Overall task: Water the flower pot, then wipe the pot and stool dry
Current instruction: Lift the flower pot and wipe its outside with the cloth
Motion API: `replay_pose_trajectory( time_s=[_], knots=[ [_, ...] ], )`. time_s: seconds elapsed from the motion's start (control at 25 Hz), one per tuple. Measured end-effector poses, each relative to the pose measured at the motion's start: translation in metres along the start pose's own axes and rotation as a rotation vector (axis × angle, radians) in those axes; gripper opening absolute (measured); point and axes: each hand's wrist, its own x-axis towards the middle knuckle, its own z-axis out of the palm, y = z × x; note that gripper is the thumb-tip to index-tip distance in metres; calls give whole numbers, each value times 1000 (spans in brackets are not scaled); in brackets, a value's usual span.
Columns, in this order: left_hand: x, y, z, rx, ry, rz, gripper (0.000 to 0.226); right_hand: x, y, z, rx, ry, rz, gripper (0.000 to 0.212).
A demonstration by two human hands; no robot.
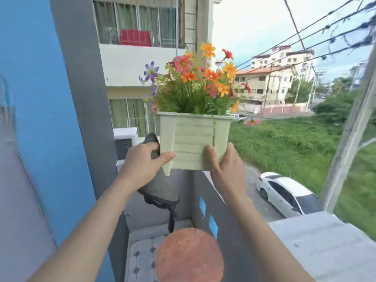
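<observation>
Both hands hold the flower pot (pixel 193 143) aloft at 12 o'clock above the stool (pixel 189 255). Left hand (pixel 142 161) clamps pot and grey cloth (pixel 160 188); right hand (pixel 225 161) grips its right side.

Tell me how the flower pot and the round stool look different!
The flower pot is pale green with squared, slatted sides; the stool has a round, reddish-orange top. The pot is lifted in the air, gripped by the left hand, which also holds a grey cloth, and the right hand; the stool stands below on the tiled floor. The pot is full of flowers; the stool's top is bare.
</observation>
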Motion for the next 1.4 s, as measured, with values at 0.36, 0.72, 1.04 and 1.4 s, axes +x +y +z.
replay_pose_trajectory(
  time_s=[0.36,0.72,1.04,1.4],
  knots=[
    [-20,68,-66,-67,126,139,23,10,-92,-48,378,190,76,37],
    [-20,61,-64,-43,208,152,79,23,-104,-61,282,82,23,47],
    [-26,77,-66,16,286,206,27,22,-90,-51,399,115,87,38],
    [-27,62,-64,-700,379,-221,73,24,-78,-52,428,220,55,40]
  ],
)
